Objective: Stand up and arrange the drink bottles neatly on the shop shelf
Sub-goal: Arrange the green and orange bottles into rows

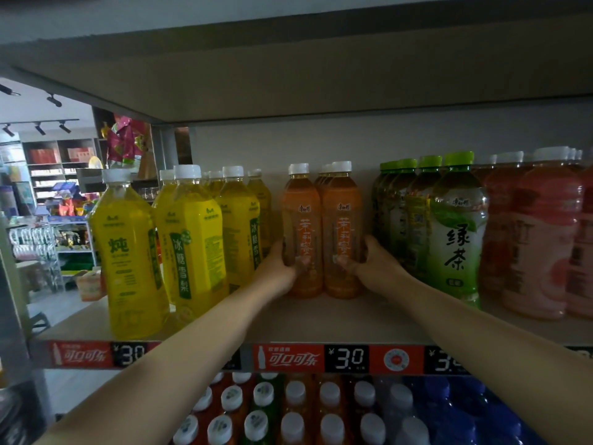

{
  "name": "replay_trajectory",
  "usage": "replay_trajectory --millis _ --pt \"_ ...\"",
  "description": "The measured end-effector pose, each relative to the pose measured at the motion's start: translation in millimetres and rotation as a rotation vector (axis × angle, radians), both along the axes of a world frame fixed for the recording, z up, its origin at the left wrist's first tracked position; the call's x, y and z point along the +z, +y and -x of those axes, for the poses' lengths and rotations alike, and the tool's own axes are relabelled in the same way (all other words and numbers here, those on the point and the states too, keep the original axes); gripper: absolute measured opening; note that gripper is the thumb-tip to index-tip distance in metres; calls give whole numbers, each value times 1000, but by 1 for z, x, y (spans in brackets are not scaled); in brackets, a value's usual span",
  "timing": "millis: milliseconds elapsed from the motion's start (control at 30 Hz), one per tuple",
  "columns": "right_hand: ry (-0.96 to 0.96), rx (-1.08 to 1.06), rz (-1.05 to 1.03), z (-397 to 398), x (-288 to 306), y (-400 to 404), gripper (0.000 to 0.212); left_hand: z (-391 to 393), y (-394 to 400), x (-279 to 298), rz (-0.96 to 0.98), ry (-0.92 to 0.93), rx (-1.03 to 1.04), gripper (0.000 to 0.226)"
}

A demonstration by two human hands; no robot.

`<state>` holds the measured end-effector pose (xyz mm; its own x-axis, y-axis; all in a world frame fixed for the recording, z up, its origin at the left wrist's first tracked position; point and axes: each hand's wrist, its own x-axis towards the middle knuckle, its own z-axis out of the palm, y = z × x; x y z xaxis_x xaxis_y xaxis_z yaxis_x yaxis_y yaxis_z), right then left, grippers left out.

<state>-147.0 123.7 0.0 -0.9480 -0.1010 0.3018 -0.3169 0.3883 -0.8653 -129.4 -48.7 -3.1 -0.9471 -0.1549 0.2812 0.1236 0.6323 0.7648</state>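
Two orange bottles (pixel 324 232) stand upright side by side at the middle of the shelf (pixel 321 319), set back from its front edge, with more orange bottles lined up behind them. The left hand (pixel 279 264) curls round the lower body of the left bottle; the right hand (pixel 369 261) curls round the lower body of the right one, thumb on its front. The step in hand appears to be squaring this front pair. The next move likely calls for sliding both forward together, kept upright and labels facing out, until they line up with the neighbouring fronts. To the left stand the yellow bottles (pixel 192 239), somewhat staggered, one well forward near the edge. To the right, the green bottles (pixel 455 232) form a tight row, then the pink bottles (pixel 542 239). All are full and capped. Red price tags (pixel 308 358) run along the shelf's front edge. The lower shelf holds packed bottles seen as caps (pixel 295 393) from above.
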Motion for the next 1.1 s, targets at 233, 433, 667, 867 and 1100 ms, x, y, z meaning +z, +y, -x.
replay_trajectory --millis 233,433,667,867,1100 --pt "59 -80 -106 -8 0 5 64 -12 3 -1 -66 44 -21 62" --pt "205 -271 -184 -30 2 4 63 -50 2 -1 -63 125 17 57" --pt "304 -64 -91 -57 -3 -19 38 -97 -6 1 86 556 74 29" --pt "316 76 -67 -66 5 -38 26 -114 -26 1 89 789 179 25" --pt "342 208 -82 -66 17 -57 31 -120 -45 12 85 841 439 37"
